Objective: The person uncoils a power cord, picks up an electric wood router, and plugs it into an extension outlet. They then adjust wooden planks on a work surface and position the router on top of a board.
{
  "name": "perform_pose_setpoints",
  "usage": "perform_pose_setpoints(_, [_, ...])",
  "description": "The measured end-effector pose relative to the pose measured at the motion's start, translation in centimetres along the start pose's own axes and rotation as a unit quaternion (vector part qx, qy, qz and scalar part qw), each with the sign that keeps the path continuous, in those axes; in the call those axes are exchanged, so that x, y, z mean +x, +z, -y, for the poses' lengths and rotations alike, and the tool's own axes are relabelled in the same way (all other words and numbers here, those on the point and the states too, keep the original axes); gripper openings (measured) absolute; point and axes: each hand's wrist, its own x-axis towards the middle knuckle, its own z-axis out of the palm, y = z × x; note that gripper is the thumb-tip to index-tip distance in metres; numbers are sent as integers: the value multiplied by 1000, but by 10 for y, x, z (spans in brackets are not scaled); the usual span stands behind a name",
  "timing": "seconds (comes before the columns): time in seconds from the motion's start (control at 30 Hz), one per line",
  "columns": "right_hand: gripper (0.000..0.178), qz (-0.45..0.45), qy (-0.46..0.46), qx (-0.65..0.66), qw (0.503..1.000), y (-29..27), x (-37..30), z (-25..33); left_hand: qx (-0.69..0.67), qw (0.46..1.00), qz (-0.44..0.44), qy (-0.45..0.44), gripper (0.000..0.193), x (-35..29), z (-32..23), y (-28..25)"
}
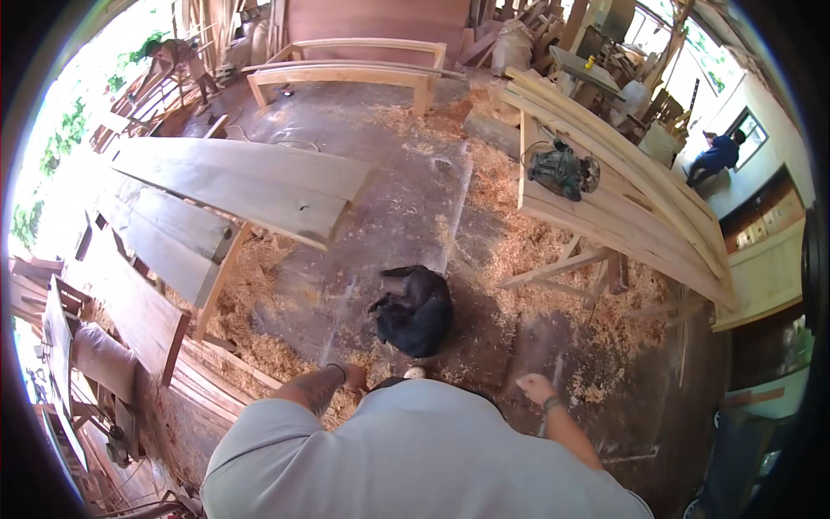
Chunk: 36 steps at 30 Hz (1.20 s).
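Note:
My left hand point(354, 377) hangs low by my side over the shavings, a dark band on its wrist; its fingers are too small and shaded to read. My right hand point(538, 389) swings out over the floor on the other side, with a band on the wrist. Its fingers look curled in, and nothing shows in them. Between and ahead of my hands, a black dog point(417, 313) lies curled on the floor. Neither hand touches it. The tip of my foot point(415, 373) shows just behind the dog.
Wide planks point(251, 177) rest on supports at the left. At the right, a power planer point(562, 169) sits on a board-topped bench point(622, 203). A wooden frame point(346, 76) stands at the back. Wood shavings point(497, 208) litter the floor. Two other people point(719, 156) point(177, 60) are farther off.

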Motion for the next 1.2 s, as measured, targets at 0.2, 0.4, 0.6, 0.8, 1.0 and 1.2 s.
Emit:
perform_pose_setpoints(0.2, [46, 150, -113, -157, 969, -51, 47, 133, 1, 974, -218, -63, 43, 64, 68, -136])
perform_pose_setpoints(0.4, [44, 193, -187, -152, 951, -133, 137, 239, -227, 881, -406, -93, 33, 28, 49, -288])
perform_pose_setpoints(0.6, [45, 262, -283, -245, 890, -184, 218, 338, -295, 757, -556, -176, 31, -19, 80, -368])
perform_pose_setpoints(0.8, [44, 327, -325, -189, 867, -208, 256, 387, -250, 677, -605, -336, 40, -125, 89, -444])
perform_pose_setpoints(1.0, [24, 360, -207, 128, 901, -214, 291, 422, -209, 711, -529, -413, 61, -151, 169, -468])
perform_pose_setpoints(1.2, [22, 313, -222, 205, 901, -227, 320, 493, -340, 485, -538, -599, 86, -188, 275, -459])
